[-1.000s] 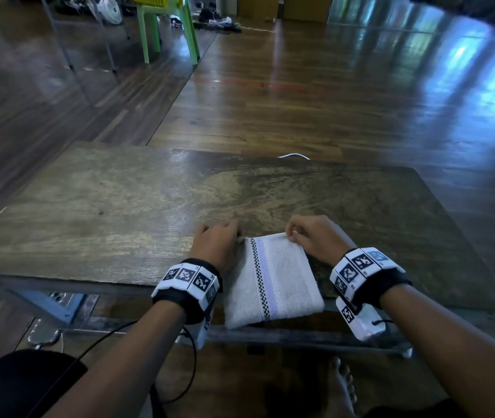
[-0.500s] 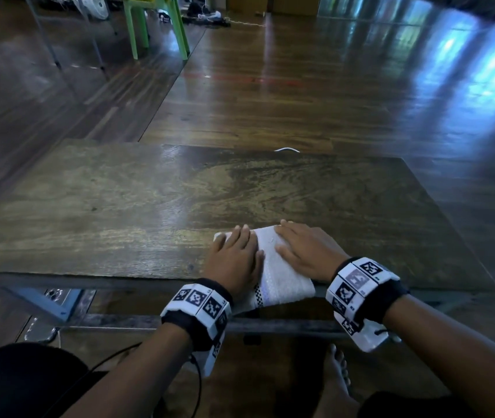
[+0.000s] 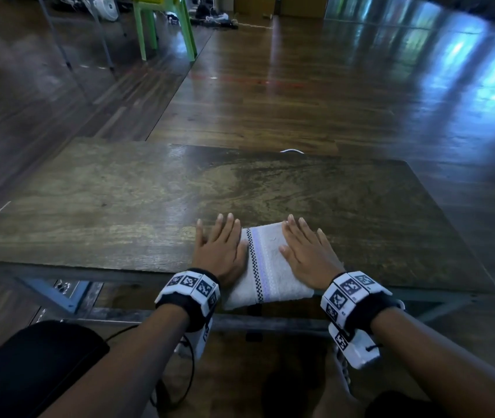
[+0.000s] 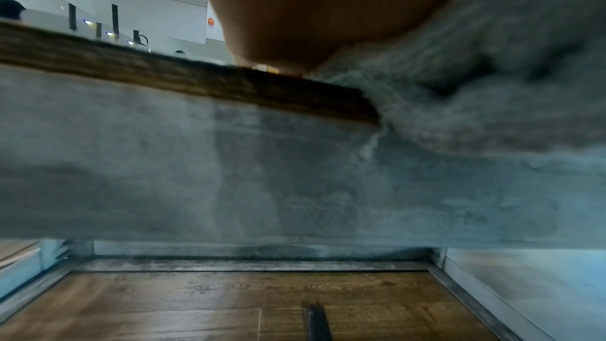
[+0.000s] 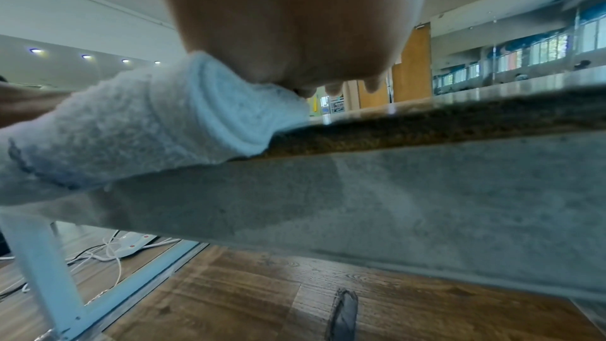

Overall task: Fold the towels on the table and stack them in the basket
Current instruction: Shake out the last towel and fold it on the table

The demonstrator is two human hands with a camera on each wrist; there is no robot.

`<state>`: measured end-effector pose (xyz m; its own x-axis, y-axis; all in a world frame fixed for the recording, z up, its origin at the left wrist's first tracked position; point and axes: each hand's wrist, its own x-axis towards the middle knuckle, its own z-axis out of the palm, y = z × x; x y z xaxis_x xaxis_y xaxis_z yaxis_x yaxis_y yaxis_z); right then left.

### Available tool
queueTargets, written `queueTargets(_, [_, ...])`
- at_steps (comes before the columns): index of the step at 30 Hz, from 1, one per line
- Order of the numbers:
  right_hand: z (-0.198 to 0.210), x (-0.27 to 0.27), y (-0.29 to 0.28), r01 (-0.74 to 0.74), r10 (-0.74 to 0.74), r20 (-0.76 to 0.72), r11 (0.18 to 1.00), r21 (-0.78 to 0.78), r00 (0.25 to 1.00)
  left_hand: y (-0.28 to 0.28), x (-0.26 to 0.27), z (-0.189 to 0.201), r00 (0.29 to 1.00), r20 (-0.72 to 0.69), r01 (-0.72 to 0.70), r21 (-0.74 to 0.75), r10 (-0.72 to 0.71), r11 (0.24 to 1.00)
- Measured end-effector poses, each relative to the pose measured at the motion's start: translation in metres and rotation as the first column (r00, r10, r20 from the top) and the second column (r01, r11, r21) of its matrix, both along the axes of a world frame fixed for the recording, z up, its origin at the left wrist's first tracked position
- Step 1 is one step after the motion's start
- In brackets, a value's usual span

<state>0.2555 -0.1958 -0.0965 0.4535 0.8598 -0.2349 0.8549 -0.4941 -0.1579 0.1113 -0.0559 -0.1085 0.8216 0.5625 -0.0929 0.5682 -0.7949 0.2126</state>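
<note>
A folded white towel (image 3: 265, 263) with a checkered and lilac stripe lies at the near edge of the wooden table (image 3: 119, 206), its near end hanging over the edge. My left hand (image 3: 219, 245) lies flat with straight fingers on the towel's left side and the table beside it. My right hand (image 3: 306, 248) presses flat on the towel's right half. In the left wrist view the palm (image 4: 311, 9) sits above the towel (image 4: 492, 74). In the right wrist view the palm (image 5: 295, 22) rests on the towel's folded edge (image 5: 147, 123). No basket is in view.
A green plastic chair (image 3: 164, 28) stands far back on the wooden floor. A white cable (image 3: 291, 151) shows past the table's far edge. The table's metal frame (image 5: 426, 204) runs under its near edge, with cables (image 5: 108, 250) on the floor beneath.
Both hands went from pinching the towel's far corners to lying flat on it. They have since slid apart toward its left and right sides, baring the striped middle.
</note>
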Motion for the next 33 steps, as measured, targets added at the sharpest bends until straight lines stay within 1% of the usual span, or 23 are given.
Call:
queueTargets(3, [0.001,0.001,-0.001,0.031,-0.031,0.000,0.999,0.030,1.000,0.008,-0.009,0.003,0.998,-0.033,-0.048,0.000,0.048,0.999])
queueTargets(5, [0.005,0.004,-0.003,0.065,-0.067,0.022,0.995,0.077,0.998,0.012,-0.015,0.006,0.994,-0.010,-0.107,-0.037,0.107,0.994])
queueTargets(7, [0.010,0.006,-0.006,0.123,-0.127,0.022,0.983,0.136,0.992,0.011,-0.021,0.012,0.970,0.127,-0.193,-0.123,0.209,0.973])
queueTargets(8, [0.013,0.007,-0.008,0.170,-0.172,0.005,0.974,0.149,0.985,0.009,-0.024,0.017,0.941,0.203,-0.238,-0.169,0.270,0.957])
queueTargets(9, [0.015,0.007,-0.010,0.218,-0.218,-0.014,0.965,0.146,0.976,0.006,-0.027,0.023,0.913,0.245,-0.278,-0.209,0.325,0.938])
queueTargets(10, [0.017,0.006,-0.011,0.256,-0.255,-0.025,0.958,0.130,0.967,0.003,-0.030,0.027,0.897,0.244,-0.308,-0.252,0.369,0.917])
queueTargets(11, [0.019,0.005,-0.011,0.282,-0.281,-0.030,0.953,0.111,0.959,0.000,-0.033,0.031,0.895,0.203,-0.328,-0.299,0.396,0.896])
queueTargets(13, [0.022,0.002,-0.011,0.322,-0.318,-0.060,0.943,0.087,0.946,-0.002,-0.036,0.031,0.908,0.120,-0.323,-0.406,0.400,0.855])
queueTargets(15, [0.025,-0.002,-0.010,0.365,-0.354,-0.125,0.928,0.073,0.927,0.000,-0.037,0.028,0.925,0.100,-0.280,-0.476,0.368,0.834])
queueTargets(17, [0.026,-0.003,-0.008,0.411,-0.391,-0.205,0.909,0.065,0.897,0.000,-0.036,0.027,0.931,0.096,-0.261,-0.500,0.352,0.826])
queueTargets(18, [0.025,-0.002,-0.007,0.441,-0.411,-0.266,0.895,0.063,0.872,0.000,-0.035,0.026,0.931,0.099,-0.255,-0.510,0.351,0.821])
queueTargets(21, [0.025,-0.001,-0.004,0.516,-0.436,-0.484,0.856,0.036,0.758,-0.002,-0.034,0.025,0.925,0.107,-0.252,-0.547,0.365,0.798])
queueTargets(24, [0.033,-0.006,0.001,0.544,-0.444,-0.560,0.839,0.014,0.699,-0.005,-0.033,0.027,0.918,0.110,-0.256,-0.571,0.381,0.780])
queueTargets(26, [0.040,-0.008,0.003,0.557,-0.437,-0.602,0.830,0.015,0.668,-0.006,-0.031,0.031,0.903,0.121,-0.259,-0.614,0.413,0.746])
queueTargets(28, [0.047,-0.010,0.003,0.574,-0.407,-0.692,0.819,0.014,0.597,-0.007,-0.030,0.036,0.867,0.152,-0.246,-0.697,0.475,0.673])
queueTargets(30, [0.057,-0.014,0.000,0.611,-0.365,-0.792,0.792,0.013,0.490,-0.008,-0.032,0.040,0.806,0.168,-0.225,-0.800,0.568,0.556])
queueTargets(31, [0.063,-0.016,-0.002,0.636,-0.341,-0.832,0.772,0.019,0.438,-0.009,-0.035,0.041,0.766,0.155,-0.212,-0.855,0.624,0.473])
queueTargets(32, [0.068,-0.018,-0.006,0.658,-0.320,-0.862,0.753,0.021,0.393,-0.012,-0.039,0.044,0.719,0.134,-0.183,-0.910,0.682,0.372])
queueTargets(33, [0.072,-0.021,-0.010,0.677,-0.298,-0.890,0.736,0.015,0.345,-0.016,-0.045,0.046,0.688,0.111,-0.148,-0.946,0.717,0.288])
